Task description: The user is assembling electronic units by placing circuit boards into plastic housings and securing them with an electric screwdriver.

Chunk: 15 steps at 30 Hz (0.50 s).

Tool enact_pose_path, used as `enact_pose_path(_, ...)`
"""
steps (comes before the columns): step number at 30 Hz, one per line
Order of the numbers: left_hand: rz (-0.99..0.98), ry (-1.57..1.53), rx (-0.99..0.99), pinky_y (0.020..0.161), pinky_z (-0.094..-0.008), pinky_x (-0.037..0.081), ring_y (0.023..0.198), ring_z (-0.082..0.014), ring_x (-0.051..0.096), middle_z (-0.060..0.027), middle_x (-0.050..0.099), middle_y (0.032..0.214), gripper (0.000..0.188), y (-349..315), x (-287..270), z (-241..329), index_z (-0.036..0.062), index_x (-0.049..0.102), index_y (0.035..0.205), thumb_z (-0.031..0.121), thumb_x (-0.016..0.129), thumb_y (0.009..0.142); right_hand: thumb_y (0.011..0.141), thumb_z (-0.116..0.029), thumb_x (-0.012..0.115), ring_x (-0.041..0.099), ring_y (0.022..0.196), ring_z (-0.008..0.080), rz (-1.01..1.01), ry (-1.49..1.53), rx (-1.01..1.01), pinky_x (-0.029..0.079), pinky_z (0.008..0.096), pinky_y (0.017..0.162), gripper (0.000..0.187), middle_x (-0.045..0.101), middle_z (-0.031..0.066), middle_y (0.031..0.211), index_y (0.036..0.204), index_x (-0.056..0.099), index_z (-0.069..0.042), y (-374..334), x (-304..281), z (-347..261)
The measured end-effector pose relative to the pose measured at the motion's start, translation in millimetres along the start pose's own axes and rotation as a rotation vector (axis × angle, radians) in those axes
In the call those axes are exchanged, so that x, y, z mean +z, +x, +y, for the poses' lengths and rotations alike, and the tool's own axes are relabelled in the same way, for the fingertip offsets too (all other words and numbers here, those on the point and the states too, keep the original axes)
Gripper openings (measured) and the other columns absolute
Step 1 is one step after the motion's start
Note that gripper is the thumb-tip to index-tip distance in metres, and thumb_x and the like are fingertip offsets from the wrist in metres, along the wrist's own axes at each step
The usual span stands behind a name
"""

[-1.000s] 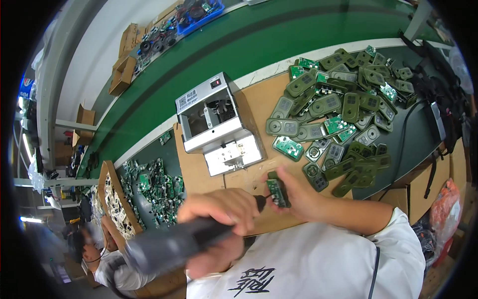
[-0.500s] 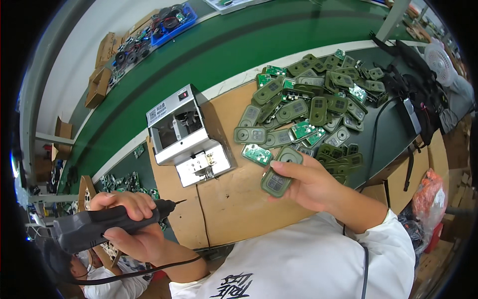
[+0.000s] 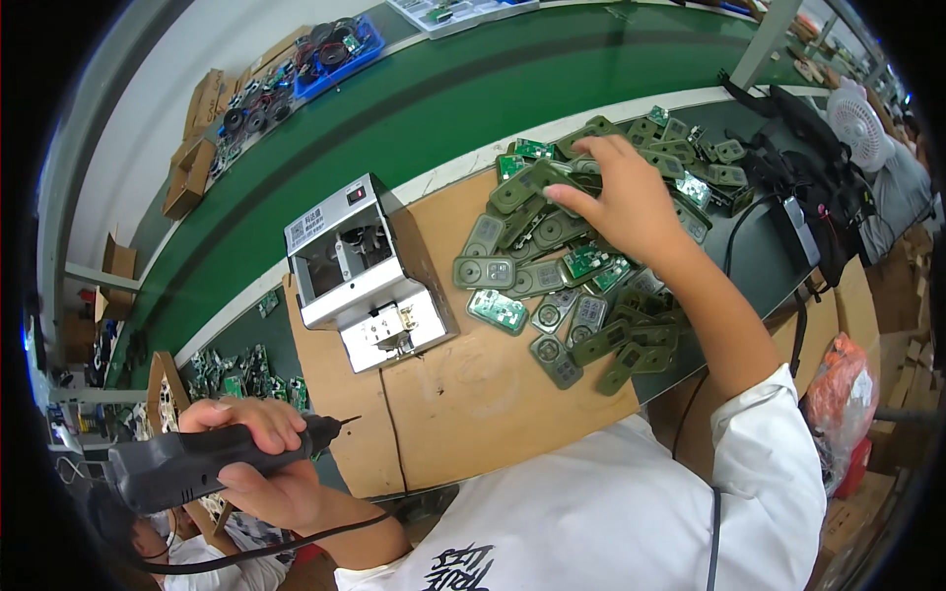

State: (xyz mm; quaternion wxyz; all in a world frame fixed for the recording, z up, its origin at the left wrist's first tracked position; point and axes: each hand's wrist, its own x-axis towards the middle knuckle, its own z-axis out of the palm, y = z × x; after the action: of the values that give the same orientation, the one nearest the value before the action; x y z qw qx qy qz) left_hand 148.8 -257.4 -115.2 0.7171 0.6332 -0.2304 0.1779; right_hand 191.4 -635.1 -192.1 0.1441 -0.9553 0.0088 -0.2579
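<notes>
Your left hand [image 3: 281, 491]: closed round a dark electric screwdriver [image 3: 187, 468], near left. Your right hand [image 3: 631, 202]: thumb and fingers apart, over the heaped green remote-control casings [image 3: 483, 273], far right; contact unclear. Silver benchtop machine [image 3: 367, 307]: left of the casings, on cardboard [image 3: 473, 414].

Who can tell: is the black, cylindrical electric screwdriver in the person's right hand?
No, the left hand grips the black, cylindrical electric screwdriver.
</notes>
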Motion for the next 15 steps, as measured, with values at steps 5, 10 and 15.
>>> enact_pose_path(5,0.113,0.111,-0.012,0.056,-0.0275,0.043,0.056,-0.0121,0.048,-0.0043,0.050,0.070,0.061,-14.6,-20.7,7.1,0.0018,0.041,0.116,0.052,0.064,0.088,0.077,-0.038,0.076,0.063,0.077,0.0297,-0.173,0.256,0.109,0.051,0.0377,0.065,0.043,0.060,0.0120,0.097,0.100,0.062,-0.003,-18.9,-51.1,-54.7)
enact_pose_path(10,0.050,-0.081,-0.003,0.058,-0.0309,0.047,0.060,-0.0164,0.053,-0.0085,0.053,0.075,0.091,-10.6,-40.2,15.8,-0.0028,0.038,0.125,0.073,0.059,0.079,0.070,-0.032,0.080,0.060,0.084,0.0263,-0.620,0.245,-0.074,0.050,0.0358,0.066,0.039,0.059,0.0091,0.092,0.092,0.062,-0.006,-72.9,-44.3,-78.3)
enact_pose_path(15,0.288,-0.009,0.012,0.086,-0.0378,0.052,0.092,-0.0321,0.063,-0.0241,0.063,0.103,0.098,19.8,-42.4,18.8,-0.0065,0.028,0.143,0.064,0.061,0.084,0.059,-0.029,0.085,0.057,0.092,0.0313,-0.642,-0.034,-0.013,0.048,0.0401,0.078,0.042,0.059,0.0097,0.093,0.087,0.063,-0.006,-98.6,-5.2,-102.7)
